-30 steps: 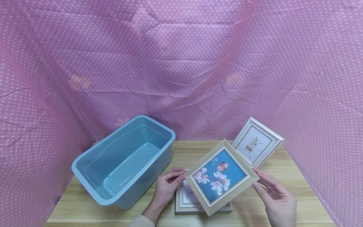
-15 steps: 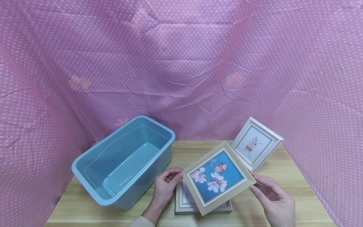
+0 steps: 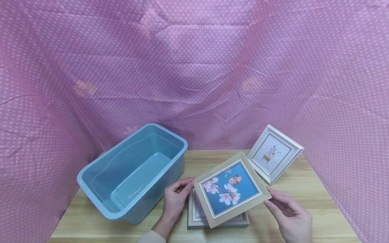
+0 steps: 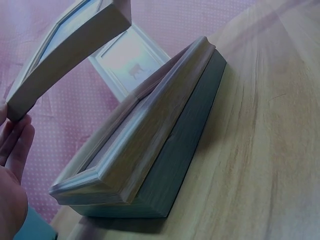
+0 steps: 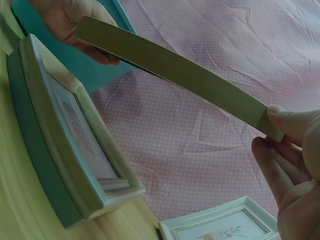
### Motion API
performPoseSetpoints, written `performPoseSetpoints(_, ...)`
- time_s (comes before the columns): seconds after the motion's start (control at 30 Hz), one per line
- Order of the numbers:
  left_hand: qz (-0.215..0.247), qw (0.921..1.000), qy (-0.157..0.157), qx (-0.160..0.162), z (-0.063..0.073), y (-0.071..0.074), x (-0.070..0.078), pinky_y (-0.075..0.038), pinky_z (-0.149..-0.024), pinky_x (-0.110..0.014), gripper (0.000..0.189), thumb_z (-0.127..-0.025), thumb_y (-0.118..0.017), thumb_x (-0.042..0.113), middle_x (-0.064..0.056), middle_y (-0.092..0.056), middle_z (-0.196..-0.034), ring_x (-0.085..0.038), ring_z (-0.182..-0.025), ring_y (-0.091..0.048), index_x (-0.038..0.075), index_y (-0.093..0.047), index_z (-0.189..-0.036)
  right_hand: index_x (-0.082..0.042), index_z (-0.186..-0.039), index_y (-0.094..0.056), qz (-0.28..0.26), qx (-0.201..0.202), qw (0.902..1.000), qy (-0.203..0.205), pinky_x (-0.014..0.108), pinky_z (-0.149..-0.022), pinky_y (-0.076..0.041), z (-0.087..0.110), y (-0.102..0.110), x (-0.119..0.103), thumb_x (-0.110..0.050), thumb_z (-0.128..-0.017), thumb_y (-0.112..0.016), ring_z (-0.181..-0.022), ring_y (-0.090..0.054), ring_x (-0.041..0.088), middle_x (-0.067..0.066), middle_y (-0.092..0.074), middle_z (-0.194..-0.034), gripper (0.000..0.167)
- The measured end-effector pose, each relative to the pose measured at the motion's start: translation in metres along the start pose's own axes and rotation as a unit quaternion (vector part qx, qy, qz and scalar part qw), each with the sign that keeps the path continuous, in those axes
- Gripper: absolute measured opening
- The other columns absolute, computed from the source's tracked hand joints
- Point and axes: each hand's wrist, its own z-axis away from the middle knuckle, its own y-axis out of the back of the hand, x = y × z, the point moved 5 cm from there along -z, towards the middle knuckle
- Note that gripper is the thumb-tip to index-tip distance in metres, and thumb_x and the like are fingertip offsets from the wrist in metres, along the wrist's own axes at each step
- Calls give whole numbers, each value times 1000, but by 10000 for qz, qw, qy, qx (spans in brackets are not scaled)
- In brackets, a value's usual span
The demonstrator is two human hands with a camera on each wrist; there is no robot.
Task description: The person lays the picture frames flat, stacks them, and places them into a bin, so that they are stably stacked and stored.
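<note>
A beige picture frame (image 3: 232, 189) with a blue picture of pink blossoms and a butterfly is held tilted in the air by both hands. At its left corner, my left hand (image 3: 175, 199) pinches it between thumb and fingers. The opposite corner is gripped by my right hand (image 3: 288, 214), thumb on top and fingers beneath, as the right wrist view shows. Below it, partly hidden, another picture frame (image 4: 135, 135) lies on the table, with a dark layer under it. Behind to the right, a white picture frame (image 3: 275, 155) with a plant print stands tilted.
A blue plastic tub (image 3: 133, 172) stands on the left of the wooden table (image 3: 322, 202), close to my left hand; no items show inside it. Pink dotted cloth (image 3: 194, 74) hangs behind and along both sides.
Both hands have shifted slightly left, carrying the beige picture frame with them. More of the white picture frame behind shows now. The tub and the lower picture frame stay put.
</note>
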Motion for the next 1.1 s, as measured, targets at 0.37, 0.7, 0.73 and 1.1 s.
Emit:
performPoseSetpoints(0.37, -230, 9989, 376, 153, -2, 3, 3, -64, -92, -21, 20, -94, -78, -4, -24, -78, -122, -3, -101, -78, -5, -78, -114, 29, -106, -64, 439, 600, 9960, -497, 27, -89, -65, 11, -10, 3, 43, -73, -63, -106, -79, 13, 5, -82, -114, 36)
performPoseSetpoints(0.7, -452, 9974, 561, -81, -3, 3, 8, -55, -108, -17, 33, -99, -68, -4, -22, -70, -139, -23, -131, -68, -2, -72, -132, 25, -104, -67, 921, 1181, 9857, -766, 24, -84, -66, 25, -16, 9, 39, -75, -68, -101, -80, 11, 6, -82, -107, 32)
performPoseSetpoints(0.73, -480, 9974, 520, -121, -3, 3, 8, -54, -109, -16, 33, -99, -68, -4, -22, -70, -139, -25, -132, -68, -3, -72, -132, 25, -104, -68, 839, 1220, 9864, -715, 24, -84, -66, 26, -17, 10, 39, -74, -68, -100, -80, 12, 8, -82, -107, 32)
performPoseSetpoints(1.1, -576, 9975, 104, -389, -6, 2, 13, -52, -110, -15, 36, -99, -66, -6, -25, -69, -141, -33, -136, -65, -5, -69, -135, 23, -99, -70, 997, 1864, 9663, -1466, 23, -79, -66, 33, -25, 11, 36, -74, -72, -88, -81, 10, 5, -83, -96, 29)
